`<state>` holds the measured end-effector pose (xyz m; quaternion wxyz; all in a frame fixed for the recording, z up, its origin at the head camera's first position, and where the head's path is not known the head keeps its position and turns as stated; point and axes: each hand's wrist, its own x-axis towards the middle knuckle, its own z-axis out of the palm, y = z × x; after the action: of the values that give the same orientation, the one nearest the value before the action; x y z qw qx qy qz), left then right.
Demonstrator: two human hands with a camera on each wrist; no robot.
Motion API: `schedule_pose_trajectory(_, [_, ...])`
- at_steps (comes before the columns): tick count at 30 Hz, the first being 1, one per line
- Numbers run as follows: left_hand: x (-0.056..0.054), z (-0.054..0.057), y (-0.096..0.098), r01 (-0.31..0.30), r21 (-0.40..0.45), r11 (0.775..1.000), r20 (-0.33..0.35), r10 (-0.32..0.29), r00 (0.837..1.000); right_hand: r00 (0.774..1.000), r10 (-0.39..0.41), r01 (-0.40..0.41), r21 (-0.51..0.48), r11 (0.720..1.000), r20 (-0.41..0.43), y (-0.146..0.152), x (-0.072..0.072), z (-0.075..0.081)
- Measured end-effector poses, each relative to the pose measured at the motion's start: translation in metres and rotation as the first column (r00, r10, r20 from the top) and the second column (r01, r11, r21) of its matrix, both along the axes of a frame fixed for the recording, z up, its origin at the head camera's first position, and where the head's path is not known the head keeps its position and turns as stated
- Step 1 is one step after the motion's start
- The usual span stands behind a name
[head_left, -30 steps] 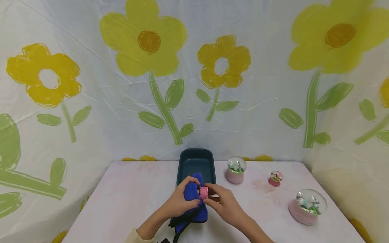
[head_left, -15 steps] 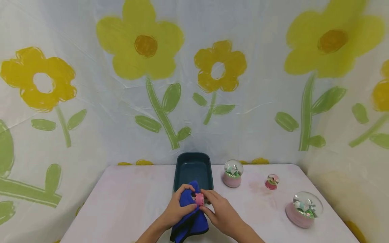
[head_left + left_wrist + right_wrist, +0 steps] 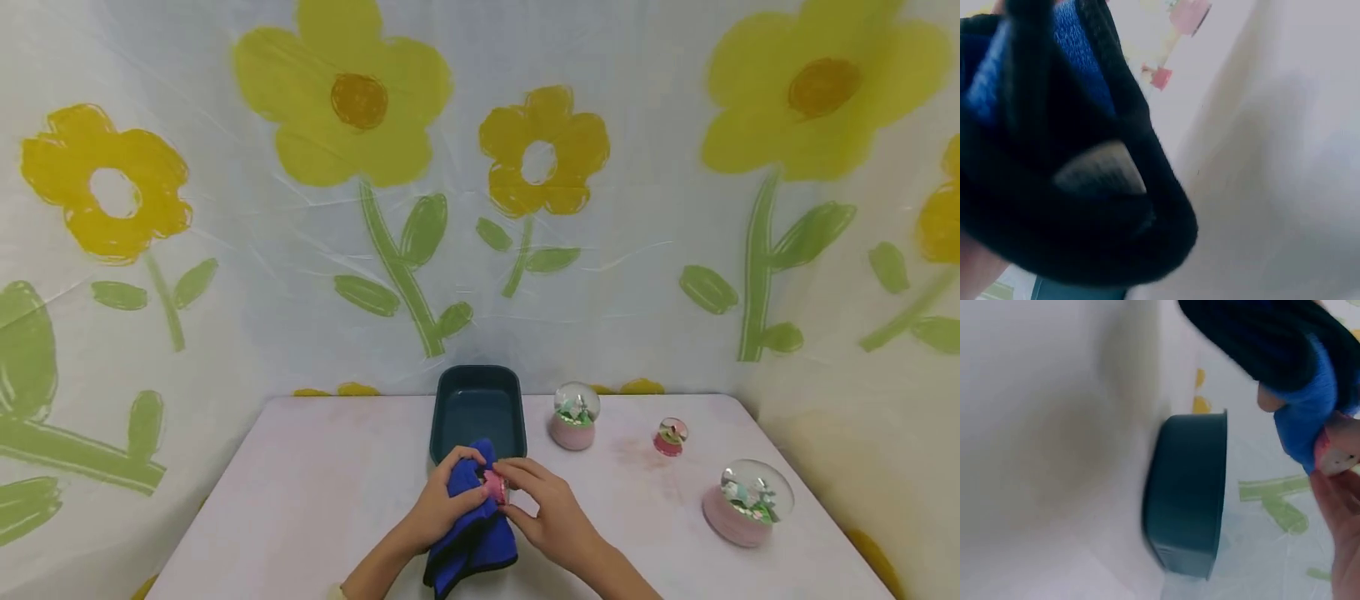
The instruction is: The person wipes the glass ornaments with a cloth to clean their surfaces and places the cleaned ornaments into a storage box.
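In the head view, my left hand (image 3: 444, 507) grips a blue cloth (image 3: 491, 543) with dark edging, bunched round a small snow globe. The globe's pink base (image 3: 495, 487) sticks out to the right of the cloth, while its dome is hidden in the folds. Fingertips and thumb of my right hand (image 3: 553, 515) pinch that base from the right. Seen from the right wrist, the pale underside of the snow globe (image 3: 1337, 462) shows between fingers and cloth. A loose end of the cloth hangs down toward me, and its dark edging fills much of the left wrist view.
A dark teal tray (image 3: 439, 417) stands just beyond the hands. To its right are a pink-based snow globe (image 3: 573, 432), a smaller one (image 3: 670, 438) and a larger one (image 3: 738, 521) near the right edge. A flower-printed sheet (image 3: 637, 275) hangs behind the table.
The snow globe's base has tilted slightly between the hands, and the right fingers have shifted on it. The cloth's loose end has moved and hangs more spread out. The head view has shifted slightly.
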<state>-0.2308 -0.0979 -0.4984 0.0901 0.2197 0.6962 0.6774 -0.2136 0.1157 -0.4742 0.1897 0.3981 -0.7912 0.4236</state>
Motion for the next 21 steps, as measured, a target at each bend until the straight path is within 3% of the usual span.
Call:
schedule_pose_trajectory(3, [-0.002, -0.001, 0.007, 0.012, 0.028, 1.000, 0.017, -0.013, 1.000, 0.989, -0.075, 0.087, 0.088, 0.992, -0.125, 0.005, 0.002, -0.001])
schedule_pose_trajectory(6, [0.000, -0.001, 0.011, -0.042, -0.003, 0.999, -0.037, 0.042, 0.998, 0.987, -0.102, 0.121, 0.155, 0.980, -0.127, 0.006, 0.002, -0.004])
schedule_pose_trajectory(9, [0.006, 0.000, 0.012, -0.102, -0.061, 0.993, -0.122, 0.094, 0.988, 0.995, -0.099, 0.096, 0.158, 0.983, 0.015, 0.005, 0.004, -0.008])
schedule_pose_trajectory(12, [0.009, 0.000, 0.010, -0.135, -0.102, 0.986, -0.178, 0.115, 0.977, 0.980, -0.062, 0.041, 0.116, 0.992, 0.191, 0.003, 0.004, -0.008])
schedule_pose_trajectory(14, [0.005, 0.003, 0.009, -0.145, -0.085, 0.986, -0.204, 0.125, 0.971, 0.972, -0.033, 0.017, 0.073, 0.997, 0.231, 0.001, -0.001, -0.005])
schedule_pose_trajectory(16, [0.001, 0.004, 0.009, -0.150, -0.061, 0.987, -0.214, 0.134, 0.968, 0.982, -0.028, 0.023, 0.027, 0.999, 0.189, -0.002, -0.005, -0.004])
schedule_pose_trajectory(19, [-0.001, 0.000, 0.006, -0.148, -0.023, 0.989, -0.200, 0.141, 0.970, 0.997, -0.049, 0.052, -0.043, 0.998, 0.055, -0.005, -0.006, -0.006])
schedule_pose_trajectory(21, [0.003, -0.003, 0.004, -0.142, -0.018, 0.990, -0.161, 0.137, 0.977, 0.998, -0.059, 0.058, -0.069, 0.996, -0.016, -0.006, -0.003, -0.010])
